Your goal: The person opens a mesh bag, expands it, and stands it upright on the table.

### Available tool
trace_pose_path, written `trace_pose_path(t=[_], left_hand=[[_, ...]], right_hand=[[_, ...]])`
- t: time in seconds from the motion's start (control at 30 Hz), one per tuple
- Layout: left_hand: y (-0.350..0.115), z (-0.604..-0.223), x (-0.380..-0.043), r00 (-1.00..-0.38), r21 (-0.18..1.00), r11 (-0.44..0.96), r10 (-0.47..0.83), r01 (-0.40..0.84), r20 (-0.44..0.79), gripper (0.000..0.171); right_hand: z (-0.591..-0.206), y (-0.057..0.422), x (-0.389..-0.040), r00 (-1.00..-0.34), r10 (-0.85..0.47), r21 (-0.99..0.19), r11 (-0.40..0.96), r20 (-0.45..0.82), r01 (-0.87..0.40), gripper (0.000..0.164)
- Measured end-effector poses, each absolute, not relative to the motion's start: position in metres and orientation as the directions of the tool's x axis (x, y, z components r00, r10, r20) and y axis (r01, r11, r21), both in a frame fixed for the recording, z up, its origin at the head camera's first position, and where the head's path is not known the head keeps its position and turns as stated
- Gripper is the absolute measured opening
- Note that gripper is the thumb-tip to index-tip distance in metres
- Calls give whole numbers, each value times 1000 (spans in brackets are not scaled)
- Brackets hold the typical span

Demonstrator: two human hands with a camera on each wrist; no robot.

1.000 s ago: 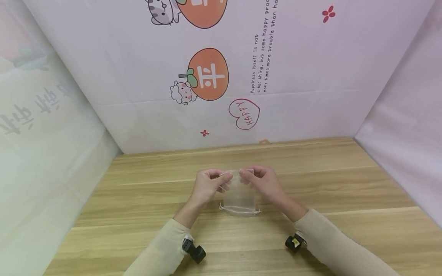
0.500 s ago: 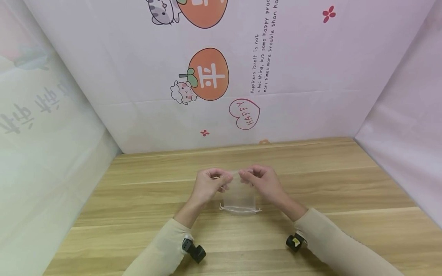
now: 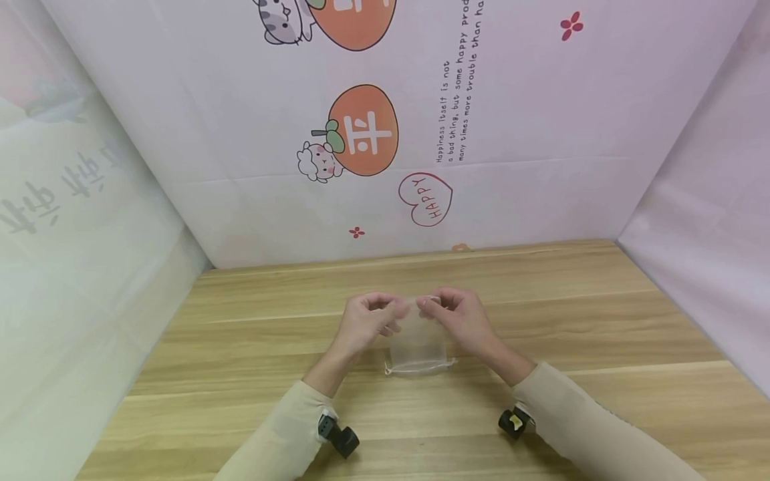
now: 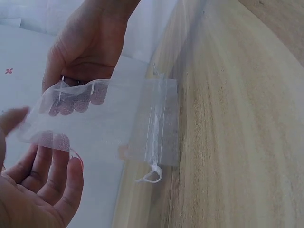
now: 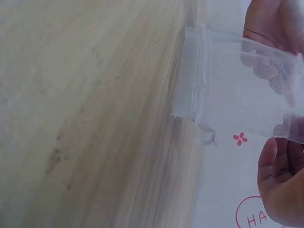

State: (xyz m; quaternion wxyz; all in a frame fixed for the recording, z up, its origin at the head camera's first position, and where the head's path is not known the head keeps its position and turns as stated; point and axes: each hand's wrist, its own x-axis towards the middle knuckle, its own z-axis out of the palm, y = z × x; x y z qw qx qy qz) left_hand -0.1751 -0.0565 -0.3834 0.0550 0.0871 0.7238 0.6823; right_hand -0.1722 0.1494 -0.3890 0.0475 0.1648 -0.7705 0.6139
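The sheer white bag (image 3: 418,342) is up between my two hands, over the middle of the table (image 3: 240,374), its drawstring (image 4: 155,137) end nearer me. My right hand (image 3: 466,319) pinches its far edge between thumb and finger; my left hand (image 3: 363,322) has its fingertips behind the bag, but with the thumb blurred I can't tell whether it clamps. Wood grain reaches out on either side of my sleeves (image 3: 283,434), and the table's back edge lies beyond my knuckles. There a printed backdrop (image 3: 511,133) rises, with a red heart (image 3: 426,199); pale cloths (image 3: 78,321) hang left and right.
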Motion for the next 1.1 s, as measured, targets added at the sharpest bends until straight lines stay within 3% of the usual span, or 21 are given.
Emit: trace_pose_path(t=[0.27, 1.1], left_hand=[[-58, -379, -179, -981, 1000, 31, 194, 0, -6, 56], [-61, -377, -184, -943, 953, 302, 325, 34, -69, 33]], right_hand=[[-387, 149, -171, -941, -208, -927, 213, 267, -310, 10], [-387, 147, -170, -936, -229, -904, 276, 269, -327, 6]])
